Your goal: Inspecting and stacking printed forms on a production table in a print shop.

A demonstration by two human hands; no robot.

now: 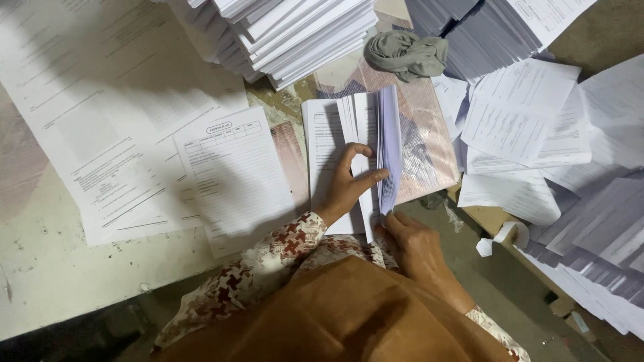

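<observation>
Paper stack (365,144), left hand (345,188) fingers pressing pages, right hand (412,245) fingers seemingly pinching lifted lower edge

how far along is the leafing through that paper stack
Done: a few sheets lie flat under the left hand. In hand: the right hand holds the rest of the stack of sheets up on edge. Left: that thicker raised part.
</observation>
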